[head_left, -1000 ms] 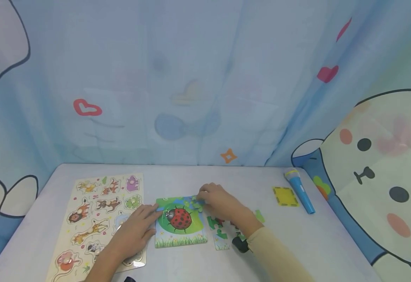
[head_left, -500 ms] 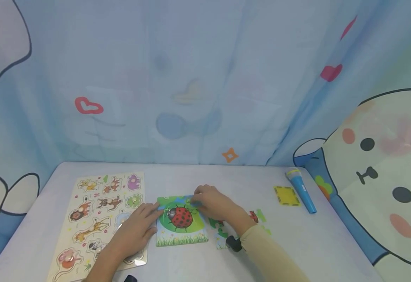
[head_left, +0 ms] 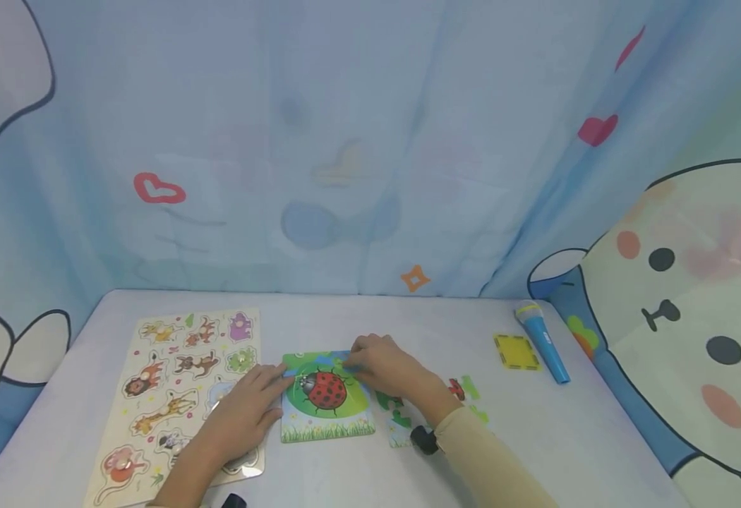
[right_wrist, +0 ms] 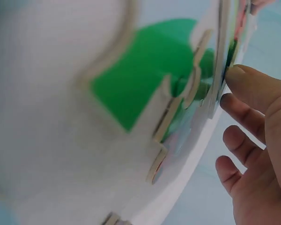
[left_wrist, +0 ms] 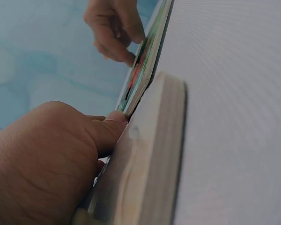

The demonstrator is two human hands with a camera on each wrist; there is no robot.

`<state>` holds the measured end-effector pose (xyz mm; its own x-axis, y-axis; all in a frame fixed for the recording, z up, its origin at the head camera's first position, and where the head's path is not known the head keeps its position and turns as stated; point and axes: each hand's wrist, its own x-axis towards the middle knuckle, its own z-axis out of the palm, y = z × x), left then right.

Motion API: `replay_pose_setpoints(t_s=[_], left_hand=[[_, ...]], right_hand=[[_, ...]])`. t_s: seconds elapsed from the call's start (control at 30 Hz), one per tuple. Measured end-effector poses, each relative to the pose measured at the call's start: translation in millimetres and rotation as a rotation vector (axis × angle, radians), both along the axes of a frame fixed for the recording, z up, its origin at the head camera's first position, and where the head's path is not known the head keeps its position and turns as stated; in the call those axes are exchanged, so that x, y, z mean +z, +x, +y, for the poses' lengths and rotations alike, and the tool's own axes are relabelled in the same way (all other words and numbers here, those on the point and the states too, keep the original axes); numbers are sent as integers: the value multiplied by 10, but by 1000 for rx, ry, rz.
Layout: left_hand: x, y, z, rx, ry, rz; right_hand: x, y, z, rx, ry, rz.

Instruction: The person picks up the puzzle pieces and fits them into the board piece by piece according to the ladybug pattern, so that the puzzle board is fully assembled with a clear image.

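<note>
A square ladybug jigsaw puzzle [head_left: 327,391] lies mid-table, grass along its near edge. My left hand [head_left: 248,409] rests over the animal board's right side, fingertips touching the puzzle's left edge. In the left wrist view, the thumb of the left hand [left_wrist: 61,154] lies at the puzzle's corner. At the puzzle's upper right corner, my right hand [head_left: 388,367] pinches a puzzle piece between thumb and index finger; the piece is mostly hidden. The other fingers of the right hand [right_wrist: 267,136] are loosely bent in the right wrist view. Loose puzzle pieces [head_left: 399,416] lie beneath the right forearm.
A wooden animal peg board [head_left: 125,423] covers the table's left side. At the right lie a yellow square frame [head_left: 516,352] and a blue toy microphone [head_left: 545,346]. More loose pieces [head_left: 470,388] sit right of the right wrist. A patterned curtain [head_left: 345,141] stands behind.
My right hand has moved slightly left with the puzzle piece, down onto the puzzle's upper right corner, and then stayed there. The left hand has kept its place.
</note>
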<state>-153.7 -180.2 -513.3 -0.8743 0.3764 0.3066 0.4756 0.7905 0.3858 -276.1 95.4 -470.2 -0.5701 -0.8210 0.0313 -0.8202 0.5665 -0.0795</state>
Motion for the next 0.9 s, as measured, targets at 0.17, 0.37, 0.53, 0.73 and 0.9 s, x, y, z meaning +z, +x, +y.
replay_pose_setpoints(t_s=[0.17,0.37,0.53,0.73,0.9], left_hand=[[-15,-14,-7,5,-4,21],[-22,-21,0,-10,9,16],[-28,-14,-11,-6,-1,-14],[-29,-19,-11,-10,9,-20],[-19,-4,1,-2,8,-3]], right_hand=[[15,43,6,17,26,59],[37,69,58,-14,69,-14],[73,108,106,-35,122,-69],[108,149,140,-42,104,-89],[61,138,281,-89,57,-91]])
